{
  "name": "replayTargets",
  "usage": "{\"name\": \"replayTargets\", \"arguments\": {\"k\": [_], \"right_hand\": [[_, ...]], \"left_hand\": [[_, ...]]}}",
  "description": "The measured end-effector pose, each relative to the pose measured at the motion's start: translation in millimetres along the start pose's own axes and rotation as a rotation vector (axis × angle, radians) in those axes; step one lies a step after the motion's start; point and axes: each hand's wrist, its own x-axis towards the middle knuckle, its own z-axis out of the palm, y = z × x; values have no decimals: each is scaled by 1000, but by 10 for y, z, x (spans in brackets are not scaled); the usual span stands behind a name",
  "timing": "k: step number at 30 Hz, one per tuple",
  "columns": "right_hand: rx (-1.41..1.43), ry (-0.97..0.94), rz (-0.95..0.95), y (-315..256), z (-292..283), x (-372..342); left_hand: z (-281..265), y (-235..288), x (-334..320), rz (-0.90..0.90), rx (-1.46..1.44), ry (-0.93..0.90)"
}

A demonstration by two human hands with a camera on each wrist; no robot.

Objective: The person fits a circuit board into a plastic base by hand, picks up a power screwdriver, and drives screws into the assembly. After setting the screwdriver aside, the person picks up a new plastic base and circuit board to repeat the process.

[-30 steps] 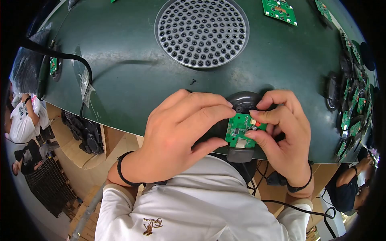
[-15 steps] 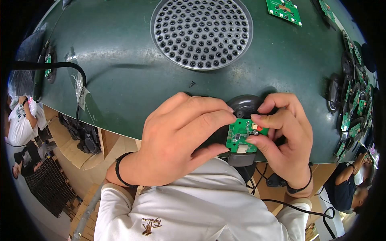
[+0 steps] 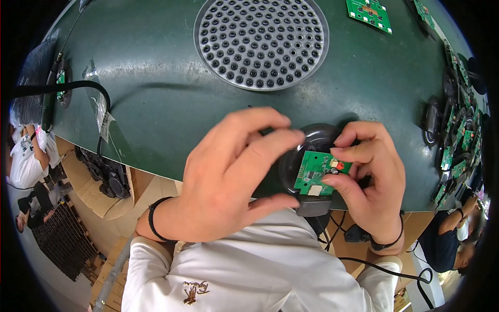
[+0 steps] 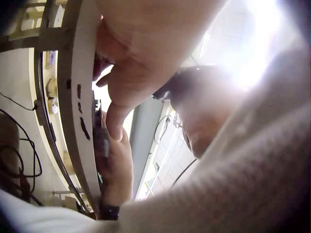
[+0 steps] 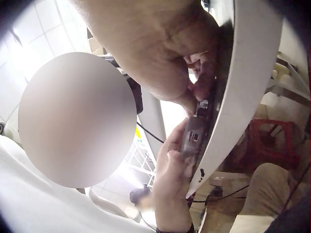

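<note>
A green circuit board (image 3: pixel 310 169), with a white connector and a small red part, sits over a rounded black plastic housing (image 3: pixel 321 135) near the table's front edge. My right hand (image 3: pixel 377 177) pinches the board's right side between thumb and index finger. To the left, my left hand (image 3: pixel 223 174) holds nothing; its slightly blurred fingers are spread apart around the housing's left side. In the right wrist view the housing (image 5: pixel 194 138) appears edge-on between the hands. The left wrist view mostly shows my left hand (image 4: pixel 146 53) from below, hiding the board.
A round metal tray (image 3: pixel 260 87) full of small black round parts lies ahead. Along the right edge are heaped green boards with black housings (image 3: pixel 457 140). Another green board (image 3: pixel 370 15) lies at the back right. A black cable (image 3: pixel 78 86) crosses the left side.
My left fingers have come off the board's left edge and spread, the index moving up and away. The board now sits slightly turned, and more of the housing's left side shows. The right hand keeps its pinch.
</note>
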Motion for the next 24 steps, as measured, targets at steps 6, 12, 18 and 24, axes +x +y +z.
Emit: {"name": "replayTargets", "arguments": {"k": [6, 12, 18, 24], "right_hand": [[82, 38, -17, 80, 25, -80], [157, 163, -191, 101, 54, -195], [17, 279, -464, -93, -34, -152], [-123, 231, -426, -256, -70, -168]], "left_hand": [[127, 277, -53, -139, 141, -3], [189, 248, -152, -16, -86, -5], [237, 210, -139, 185, -264, 81], [193, 271, -137, 162, -251, 100]]}}
